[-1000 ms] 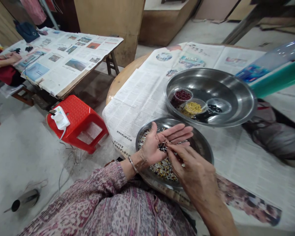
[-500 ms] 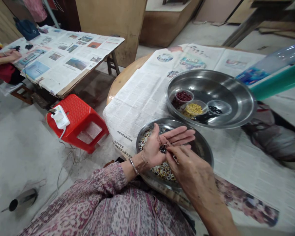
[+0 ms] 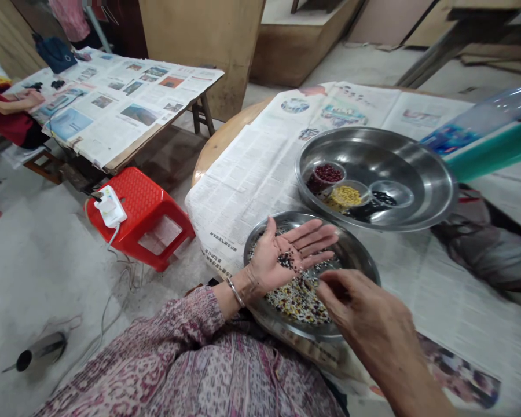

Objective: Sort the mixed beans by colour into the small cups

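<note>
My left hand (image 3: 286,255) is held palm up with its fingers stretched out over a steel pan (image 3: 358,258). A small heap of black beans (image 3: 287,260) lies in the palm. The pan holds mixed beans (image 3: 301,298) of several colours. My right hand (image 3: 364,313) hovers over the pan's near right side, back towards me, its fingers curled under and hidden. Further back a big steel basin (image 3: 421,174) carries three small bowls: red beans (image 3: 327,172), yellow beans (image 3: 346,196) and black beans (image 3: 384,198).
Newspaper (image 3: 252,174) covers the round wooden table. A plastic bottle (image 3: 481,119) lies at the far right. A red stool (image 3: 141,214) with a white power strip (image 3: 110,207) stands on the floor to the left. Another person's arm (image 3: 13,104) rests on a paper-covered table (image 3: 113,110).
My right hand has drawn back from my left palm towards me and to the right, over the pan. The left palm has stayed put with the black beans in it.
</note>
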### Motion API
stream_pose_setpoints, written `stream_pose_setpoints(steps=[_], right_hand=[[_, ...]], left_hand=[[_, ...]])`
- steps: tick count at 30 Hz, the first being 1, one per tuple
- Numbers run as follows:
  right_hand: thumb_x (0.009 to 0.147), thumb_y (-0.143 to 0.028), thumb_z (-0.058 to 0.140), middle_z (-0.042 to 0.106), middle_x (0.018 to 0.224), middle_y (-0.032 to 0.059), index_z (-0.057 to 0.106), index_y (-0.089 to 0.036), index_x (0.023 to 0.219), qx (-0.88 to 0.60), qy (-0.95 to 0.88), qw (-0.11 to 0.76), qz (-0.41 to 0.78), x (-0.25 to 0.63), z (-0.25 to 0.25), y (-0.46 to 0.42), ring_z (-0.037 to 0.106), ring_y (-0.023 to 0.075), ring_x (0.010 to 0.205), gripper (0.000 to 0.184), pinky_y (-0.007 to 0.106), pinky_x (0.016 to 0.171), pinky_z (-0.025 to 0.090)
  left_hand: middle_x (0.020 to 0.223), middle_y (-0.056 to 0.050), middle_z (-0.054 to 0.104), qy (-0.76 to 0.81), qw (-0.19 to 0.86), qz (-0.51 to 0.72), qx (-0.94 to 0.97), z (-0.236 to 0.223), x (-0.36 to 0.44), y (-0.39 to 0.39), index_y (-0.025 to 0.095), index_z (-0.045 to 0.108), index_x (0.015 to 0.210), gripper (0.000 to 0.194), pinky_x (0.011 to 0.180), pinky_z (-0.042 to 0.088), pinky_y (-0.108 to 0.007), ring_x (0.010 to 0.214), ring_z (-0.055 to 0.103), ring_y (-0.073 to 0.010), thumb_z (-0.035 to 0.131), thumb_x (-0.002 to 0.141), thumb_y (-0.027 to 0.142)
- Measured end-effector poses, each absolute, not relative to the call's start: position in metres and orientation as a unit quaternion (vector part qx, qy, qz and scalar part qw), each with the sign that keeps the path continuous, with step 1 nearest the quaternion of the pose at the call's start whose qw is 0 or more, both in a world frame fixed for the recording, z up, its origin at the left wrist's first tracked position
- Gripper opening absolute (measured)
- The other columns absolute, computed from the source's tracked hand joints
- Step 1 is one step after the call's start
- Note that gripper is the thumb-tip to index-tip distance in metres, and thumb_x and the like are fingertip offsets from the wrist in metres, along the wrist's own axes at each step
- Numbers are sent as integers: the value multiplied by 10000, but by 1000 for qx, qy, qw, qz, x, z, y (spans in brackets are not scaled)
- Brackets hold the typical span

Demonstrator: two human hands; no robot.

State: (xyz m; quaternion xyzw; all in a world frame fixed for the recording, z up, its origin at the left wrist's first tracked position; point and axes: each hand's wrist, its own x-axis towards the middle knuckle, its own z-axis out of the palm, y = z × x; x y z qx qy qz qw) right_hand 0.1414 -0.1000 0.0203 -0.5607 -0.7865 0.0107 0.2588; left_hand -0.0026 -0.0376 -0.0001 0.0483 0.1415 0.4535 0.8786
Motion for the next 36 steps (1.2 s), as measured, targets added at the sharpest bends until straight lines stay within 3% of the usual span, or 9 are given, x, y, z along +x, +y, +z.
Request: stream_pose_setpoints(steps=[3,7,10,19,24,29,33,36], right_hand=[[944,-268,476,717,865,34,651,-182,923,-563,-790,241,11,144,18,-105,653,142,643,196,270,566,460],[931,-260,563,730,948,31,654,-185,1049,-547,-768,329,52,132,18,-106,691,130,769,167,244,710,520],[936,-229,559,731,989,35,652,-192,1096,-526,-779,337,48,125,16,-105,698,130,824,189,241,762,526],[951,-231,532,713,906,29,633,-180,1005,-510,-786,345,43,128,10,-103,676,123,782,126,230,743,503],[979,-252,458,661,834,43,610,-164,920,-531,-801,272,-50,124,7,-109,591,133,658,185,261,603,415],[980,-242,425,596,774,35,578,-169,874,-553,-799,216,-92,119,5,-110,542,140,658,200,263,596,370],[981,-269,415,606,804,42,581,-174,911,-586,-770,242,-68,126,4,-109,548,143,666,203,265,577,359],[974,-313,428,641,840,57,599,-180,940,-619,-731,282,-53,137,-1,-111,581,157,695,219,270,586,381]], left_hand=[[1476,-222,481,146,875,459,44,4,-4,-37,29,569,1346,823,1177,319,-470,1373,480,-324,203,981,669],[1447,-210,522,149,877,455,44,8,-3,-37,47,594,1320,756,1167,338,-466,1387,466,-309,220,1000,621],[1425,-207,546,142,878,454,43,9,-2,-38,61,604,1311,702,1165,341,-491,1403,448,-305,229,1013,574],[1453,-217,512,138,879,455,23,5,0,-43,29,593,1317,772,1163,363,-441,1367,492,-296,214,999,622],[1408,-230,552,155,873,463,-4,-1,7,-48,16,557,1357,791,1158,373,-484,1336,525,-300,157,1008,602],[1405,-206,564,169,875,453,4,-6,9,-53,35,625,1287,782,1179,340,-472,1362,498,-299,173,1006,609],[1462,-188,514,159,883,442,6,-9,6,-56,47,638,1273,761,1160,362,-391,1383,475,-278,210,1004,616],[1488,-183,485,157,882,444,5,-8,3,-57,59,640,1269,763,1132,394,-398,1380,478,-290,213,998,629]])
